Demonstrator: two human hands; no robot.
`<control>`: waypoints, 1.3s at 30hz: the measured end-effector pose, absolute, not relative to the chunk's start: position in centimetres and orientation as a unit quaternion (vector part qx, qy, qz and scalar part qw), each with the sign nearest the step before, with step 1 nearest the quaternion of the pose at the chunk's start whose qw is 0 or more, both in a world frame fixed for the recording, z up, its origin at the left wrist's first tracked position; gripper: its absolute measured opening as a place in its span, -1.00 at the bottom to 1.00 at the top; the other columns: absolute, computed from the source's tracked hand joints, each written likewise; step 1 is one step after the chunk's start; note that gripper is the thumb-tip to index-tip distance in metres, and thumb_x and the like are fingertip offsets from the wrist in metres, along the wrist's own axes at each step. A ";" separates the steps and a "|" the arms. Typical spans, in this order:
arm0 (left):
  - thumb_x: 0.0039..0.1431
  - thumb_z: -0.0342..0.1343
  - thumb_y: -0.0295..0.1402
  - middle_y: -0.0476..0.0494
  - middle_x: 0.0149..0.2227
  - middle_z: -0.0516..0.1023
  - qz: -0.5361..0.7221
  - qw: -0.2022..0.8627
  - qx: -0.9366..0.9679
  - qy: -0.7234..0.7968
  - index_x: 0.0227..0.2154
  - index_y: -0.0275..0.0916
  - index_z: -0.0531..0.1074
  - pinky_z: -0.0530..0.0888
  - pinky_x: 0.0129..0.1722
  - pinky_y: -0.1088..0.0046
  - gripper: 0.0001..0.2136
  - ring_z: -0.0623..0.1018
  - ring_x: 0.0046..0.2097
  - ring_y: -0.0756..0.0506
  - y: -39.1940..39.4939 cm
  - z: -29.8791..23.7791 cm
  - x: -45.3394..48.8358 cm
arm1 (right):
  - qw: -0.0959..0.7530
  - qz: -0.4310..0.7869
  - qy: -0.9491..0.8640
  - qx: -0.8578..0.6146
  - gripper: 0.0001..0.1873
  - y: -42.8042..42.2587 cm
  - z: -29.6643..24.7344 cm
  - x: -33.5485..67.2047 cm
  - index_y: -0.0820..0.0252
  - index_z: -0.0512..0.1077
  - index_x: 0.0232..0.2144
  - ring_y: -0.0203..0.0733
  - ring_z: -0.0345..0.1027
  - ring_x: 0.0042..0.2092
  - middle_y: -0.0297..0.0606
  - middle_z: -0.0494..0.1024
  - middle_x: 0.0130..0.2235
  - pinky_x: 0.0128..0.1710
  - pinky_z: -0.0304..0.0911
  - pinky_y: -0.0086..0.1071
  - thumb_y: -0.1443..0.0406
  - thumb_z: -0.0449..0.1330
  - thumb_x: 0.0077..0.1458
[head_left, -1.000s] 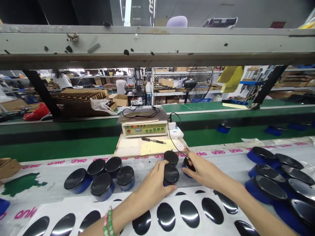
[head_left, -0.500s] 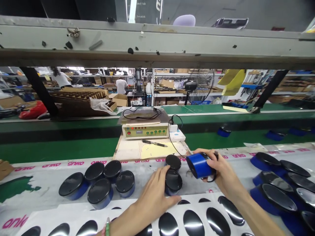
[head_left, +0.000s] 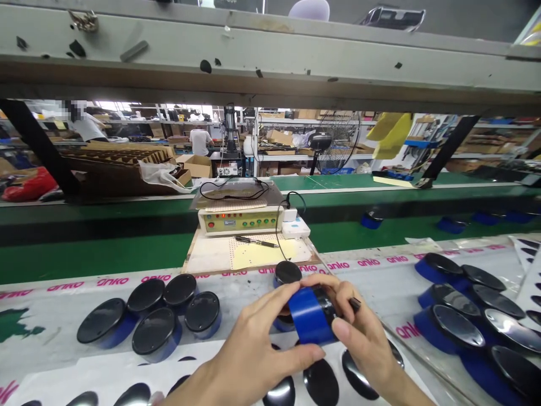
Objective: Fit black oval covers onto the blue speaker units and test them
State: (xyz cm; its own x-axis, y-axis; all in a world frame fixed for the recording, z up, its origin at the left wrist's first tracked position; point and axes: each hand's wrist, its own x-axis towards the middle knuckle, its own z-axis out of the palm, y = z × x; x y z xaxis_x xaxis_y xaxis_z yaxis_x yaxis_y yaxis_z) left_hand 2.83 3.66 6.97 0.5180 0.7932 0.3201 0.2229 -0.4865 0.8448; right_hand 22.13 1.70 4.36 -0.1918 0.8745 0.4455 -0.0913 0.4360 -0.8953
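A blue round speaker [head_left: 310,316] with a black top is held on its side between both hands above the bench. My left hand [head_left: 253,355] curls round its left and underside. My right hand [head_left: 359,332] grips its right side, with a short black cord end [head_left: 355,304] poking out by the fingers. Behind it another blue speaker [head_left: 287,273] with a black lid stands upright on the white sheet. A third one is mostly hidden behind the held speaker.
Several black-lidded blue speakers [head_left: 169,316] stand at left, and more lie stacked at right [head_left: 460,316]. A sheet of glossy black oval stickers [head_left: 321,383] lies in front. Beyond are a tester box [head_left: 239,220], a pen on yellow paper [head_left: 256,242] and a green conveyor [head_left: 84,254].
My right hand has brought the blue speaker from the right to the middle. My left hand left the standing speaker and now holds the lifted one too.
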 end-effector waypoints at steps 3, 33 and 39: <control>-0.01 0.31 -0.25 -0.08 0.10 0.46 0.371 0.347 0.797 0.326 0.15 -0.08 0.26 0.43 0.10 0.37 -0.37 0.49 0.08 -0.13 3.6 6.6 2.8 | 0.556 0.413 -0.648 -0.318 -0.78 1.7 4.2 22.4 0.04 0.08 -0.38 -0.06 0.17 0.05 -0.27 0.30 0.09 -0.05 0.15 -0.18 0.16 0.05 0.25; -0.11 0.24 -0.49 -0.15 -0.04 0.41 0.343 0.325 0.786 0.398 -0.06 -0.18 0.22 0.42 0.01 0.21 -0.49 0.45 -0.01 -0.18 5.0 4.4 3.5 | 0.240 0.158 -0.742 -0.606 -0.65 1.6 9.6 23.5 0.08 0.18 -0.07 -0.23 0.29 -0.45 -0.32 0.40 -0.31 -0.45 0.20 -0.37 0.05 0.05 0.18; 0.03 0.21 -0.44 -0.25 0.15 0.28 0.365 0.202 0.844 0.338 0.14 -0.16 0.08 0.32 0.14 0.06 -0.38 0.27 0.17 -0.24 3.9 6.0 2.9 | 0.329 0.278 -0.750 -0.502 -0.75 1.0 8.4 21.2 0.03 0.22 -0.17 -0.22 0.26 -0.35 -0.34 0.38 -0.29 -0.38 0.25 -0.38 0.19 0.17 0.11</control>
